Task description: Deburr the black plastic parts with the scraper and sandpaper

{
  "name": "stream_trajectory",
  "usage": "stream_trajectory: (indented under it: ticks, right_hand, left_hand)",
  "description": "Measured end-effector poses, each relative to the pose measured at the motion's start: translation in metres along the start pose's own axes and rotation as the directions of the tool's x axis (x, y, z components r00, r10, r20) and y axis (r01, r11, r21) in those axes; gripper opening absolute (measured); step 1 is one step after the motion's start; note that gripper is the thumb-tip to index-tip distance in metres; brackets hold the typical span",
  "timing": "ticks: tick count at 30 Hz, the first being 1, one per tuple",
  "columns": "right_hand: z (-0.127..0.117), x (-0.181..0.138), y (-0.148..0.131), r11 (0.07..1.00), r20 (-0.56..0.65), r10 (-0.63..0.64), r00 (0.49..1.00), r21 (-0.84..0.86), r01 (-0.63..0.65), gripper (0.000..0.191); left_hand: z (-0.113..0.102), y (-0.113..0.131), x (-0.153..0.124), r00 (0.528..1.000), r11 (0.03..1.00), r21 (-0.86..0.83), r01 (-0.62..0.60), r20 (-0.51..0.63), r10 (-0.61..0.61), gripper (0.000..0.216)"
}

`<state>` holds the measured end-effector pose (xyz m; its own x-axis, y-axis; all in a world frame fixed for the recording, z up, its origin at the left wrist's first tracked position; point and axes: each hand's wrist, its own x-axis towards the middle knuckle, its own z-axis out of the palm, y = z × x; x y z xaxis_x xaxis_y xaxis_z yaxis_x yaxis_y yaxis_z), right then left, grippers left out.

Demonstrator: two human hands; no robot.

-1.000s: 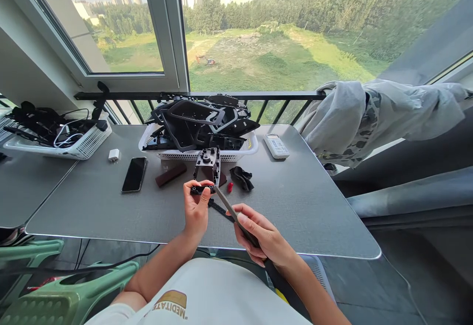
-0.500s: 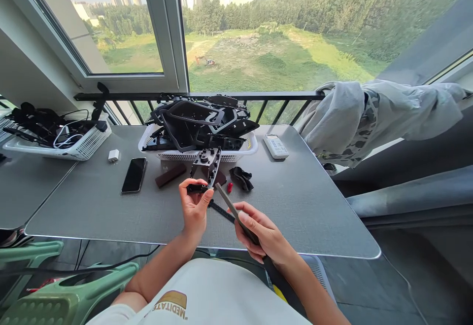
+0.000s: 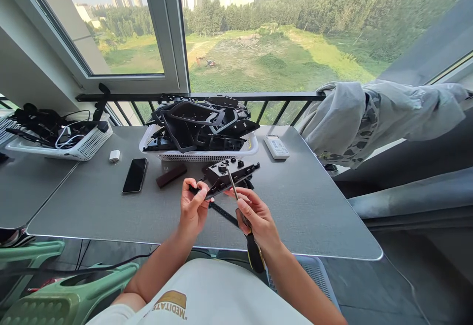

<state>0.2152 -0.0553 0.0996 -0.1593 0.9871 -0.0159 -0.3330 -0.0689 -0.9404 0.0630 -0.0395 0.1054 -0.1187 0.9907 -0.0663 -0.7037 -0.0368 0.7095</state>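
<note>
My left hand (image 3: 192, 210) pinches one end of a black moulded plastic part (image 3: 236, 171), which tilts out to the right above the table. In my right hand (image 3: 261, 219) is a flat metal file with a black and yellow handle (image 3: 254, 253); its narrow edge faces me. The file's blade points up and away, crossing in front of the plastic part; whether they touch I cannot tell. Under my hands a thin black strip (image 3: 223, 213) lies on the table. A dark brown block (image 3: 171, 175) rests left of the part.
A white basket (image 3: 199, 156) heaped with black plastic parts stands at the back of the grey table (image 3: 314, 206). On the left are a phone (image 3: 135, 175), a white charger (image 3: 114, 156) and a basket of cables (image 3: 90, 145). A white device (image 3: 276, 146) sits back right.
The plastic part has turned from standing upright to leaning right, covering things behind it. My right hand has rotated the file, so its blade points more steeply away and its handle shows.
</note>
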Motion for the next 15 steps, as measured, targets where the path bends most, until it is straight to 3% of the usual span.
stream_trajectory:
  ticks: [6, 11, 15]
  right_hand:
    - [-0.001, 0.001, 0.001, 0.999, -0.068, -0.025, 0.997, -0.045, 0.022, 0.046]
    - [0.0, 0.001, 0.002, 0.989, -0.09, -0.012, 0.996, -0.151, -0.002, 0.053]
    - [0.001, 0.003, 0.006, 0.975, -0.068, -0.038, 0.997, -0.221, 0.022, 0.05]
  left_hand:
    - [0.002, 0.005, 0.001, 0.984, 0.986, 0.003, 0.167, 0.053, -0.167, 0.046]
    - [0.003, -0.003, 0.003, 0.984, 0.98, 0.106, 0.17, 0.041, -0.175, 0.049]
    - [0.001, -0.011, 0.004, 0.995, 0.976, 0.196, 0.096, 0.023, -0.102, 0.034]
